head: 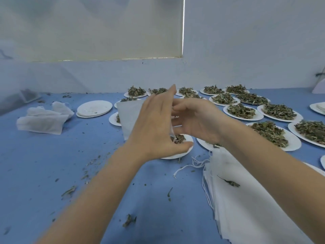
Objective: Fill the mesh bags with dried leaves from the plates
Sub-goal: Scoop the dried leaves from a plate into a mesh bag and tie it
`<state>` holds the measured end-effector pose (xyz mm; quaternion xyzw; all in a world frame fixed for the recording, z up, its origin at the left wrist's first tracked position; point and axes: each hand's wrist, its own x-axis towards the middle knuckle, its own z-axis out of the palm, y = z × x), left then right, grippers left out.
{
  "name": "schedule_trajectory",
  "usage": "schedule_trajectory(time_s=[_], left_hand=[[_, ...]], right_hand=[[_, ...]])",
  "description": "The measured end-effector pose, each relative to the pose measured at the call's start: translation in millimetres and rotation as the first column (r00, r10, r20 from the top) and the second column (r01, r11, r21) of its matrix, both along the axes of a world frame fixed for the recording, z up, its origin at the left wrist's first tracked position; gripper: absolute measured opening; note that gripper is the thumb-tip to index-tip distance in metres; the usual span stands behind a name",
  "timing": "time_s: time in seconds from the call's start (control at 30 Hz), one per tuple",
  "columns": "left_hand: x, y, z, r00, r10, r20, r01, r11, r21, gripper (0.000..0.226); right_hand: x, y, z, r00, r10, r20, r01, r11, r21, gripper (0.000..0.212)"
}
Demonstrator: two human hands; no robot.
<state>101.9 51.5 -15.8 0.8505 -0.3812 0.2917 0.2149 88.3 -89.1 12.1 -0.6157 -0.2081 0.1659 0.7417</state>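
Table layout as I see it.
Leaf-filled plates (pixel 242 111) sit right and behind, empty plates (pixel 94 108) left, flat bags (pixel 246 199) front right.

Dim, flat bluish light; thin glare lines edge the window blind (pixel 91 27). Below it, both hands motion-blurred; frame corners bowed, soft.

The left hand (pixel 154 124) hides most of the mesh bag (pixel 129 117) and the plate (pixel 179 152) beneath; its grip cannot be told. At three o'clock, plates (pixel 318 107) run off the edge, and both hands are motion-blurred.
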Motion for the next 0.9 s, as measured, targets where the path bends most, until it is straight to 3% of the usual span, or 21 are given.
schedule_trajectory(time_s=[0.03, 0.13, 0.23, 0.37, 0.43, 0.6, 0.67, 0.73, 0.8, 0.87, 0.9], left_hand=[[2, 0, -5, 0.999, 0.027, 0.018, -0.027, 1.0, 0.014, 0.1], [10, 6, -11, 0.992, 0.053, 0.114, -0.052, 0.999, -0.008, 0.076], [16, 19, -12, 0.988, 0.031, 0.15, -0.031, 1.0, -0.003, 0.073], [17, 24, -12, 0.967, 0.081, 0.241, -0.094, 0.995, 0.04, 0.063], [17, 22, -13, 0.953, 0.094, 0.287, -0.12, 0.99, 0.074, 0.06], [23, 26, -15, 0.963, 0.143, 0.23, -0.162, 0.985, 0.064, 0.063], [26, 31, -18, 0.952, 0.185, 0.244, -0.208, 0.976, 0.071, 0.066], [33, 38, -21, 0.955, 0.221, 0.2, -0.238, 0.969, 0.067, 0.061], [42, 47, -26, 0.949, 0.292, 0.119, -0.3, 0.952, 0.063, 0.055], [52, 57, -33, 0.923, 0.38, 0.052, -0.384, 0.919, 0.087, 0.052], [57, 60, -37, 0.908, 0.419, 0.02, -0.419, 0.901, 0.113, 0.052]], right_hand=[[-1, 1, -2, 0.999, 0.033, -0.021, -0.032, 0.999, 0.04, 0.035], [0, 1, -7, 0.995, 0.075, -0.073, -0.068, 0.993, 0.101, 0.047], [3, -7, -3, 0.993, 0.04, -0.113, -0.032, 0.997, 0.068, 0.046], [9, -6, 1, 0.985, -0.007, -0.174, 0.009, 1.0, 0.009, 0.063], [12, 3, -1, 0.982, 0.04, -0.185, -0.039, 0.999, 0.01, 0.065], [25, 15, -7, 0.966, 0.189, -0.175, -0.195, 0.981, -0.013, 0.067], [31, 9, -7, 0.972, 0.174, -0.155, -0.186, 0.98, -0.069, 0.066], [37, -1, -7, 1.0, 0.024, -0.02, -0.028, 0.968, -0.25, 0.05], [47, -10, -9, 0.962, -0.151, 0.226, 0.243, 0.849, -0.469, 0.027], [60, -12, -15, 0.866, -0.171, 0.47, 0.472, 0.59, -0.655, 0.021], [65, -9, -19, 0.832, -0.076, 0.549, 0.526, 0.42, -0.74, 0.026]])
